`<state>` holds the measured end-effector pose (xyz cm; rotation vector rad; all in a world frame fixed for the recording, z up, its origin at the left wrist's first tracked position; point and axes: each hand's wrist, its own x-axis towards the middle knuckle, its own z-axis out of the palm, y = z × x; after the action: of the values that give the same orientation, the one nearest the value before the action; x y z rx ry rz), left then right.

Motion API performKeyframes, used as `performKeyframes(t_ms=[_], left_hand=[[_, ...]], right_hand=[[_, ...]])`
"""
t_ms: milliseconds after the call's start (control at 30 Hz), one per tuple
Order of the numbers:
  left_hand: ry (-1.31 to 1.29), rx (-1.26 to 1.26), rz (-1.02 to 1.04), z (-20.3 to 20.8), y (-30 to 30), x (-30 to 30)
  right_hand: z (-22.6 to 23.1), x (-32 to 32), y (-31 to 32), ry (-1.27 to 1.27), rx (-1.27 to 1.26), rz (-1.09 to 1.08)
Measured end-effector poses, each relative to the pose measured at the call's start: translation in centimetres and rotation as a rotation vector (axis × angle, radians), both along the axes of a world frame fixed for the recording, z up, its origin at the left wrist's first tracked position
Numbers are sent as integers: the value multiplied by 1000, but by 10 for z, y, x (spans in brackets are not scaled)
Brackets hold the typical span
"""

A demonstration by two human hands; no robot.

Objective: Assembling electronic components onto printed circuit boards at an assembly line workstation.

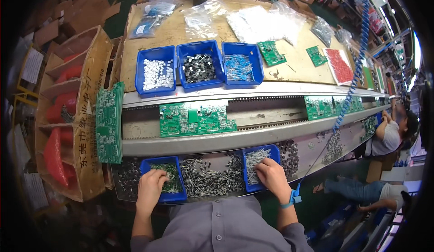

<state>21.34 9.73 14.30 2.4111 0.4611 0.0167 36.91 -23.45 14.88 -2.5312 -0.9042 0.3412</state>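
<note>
Left hand (150,185) fingers curled into small blue plastic bin (178,197) of green-bodied parts, 7 o'clock. Right hand (272,176) in blue bin of grey leaded parts (254,159), 5 o'clock; pinch contents indiscernible. Green circuit board (196,119) waits, 12 o'clock. Best: pick singly, leads aligned.

Near edge crowded: two small blue bins (163,179) (258,167) with loose-part piles (205,177) between and beside. Conveyor rails (217,141) cross ahead; open belt right of the green circuit board (196,119). Stacked boards (109,122) block the left. Three blue bins (199,65) wall off the far bench (296,71).
</note>
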Motion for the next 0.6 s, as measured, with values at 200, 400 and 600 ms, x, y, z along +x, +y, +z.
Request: performKeyframes(t_ms=[200,400,600], left_hand=[[64,84,-65,7,0,6],[-28,158,-110,14,4,17],[-265,-166,-342,20,11,70]], right_hand=[[3,-3,3,13,50,12],[3,2,1,-7,33,36],[3,4,-9,-8,49,63]])
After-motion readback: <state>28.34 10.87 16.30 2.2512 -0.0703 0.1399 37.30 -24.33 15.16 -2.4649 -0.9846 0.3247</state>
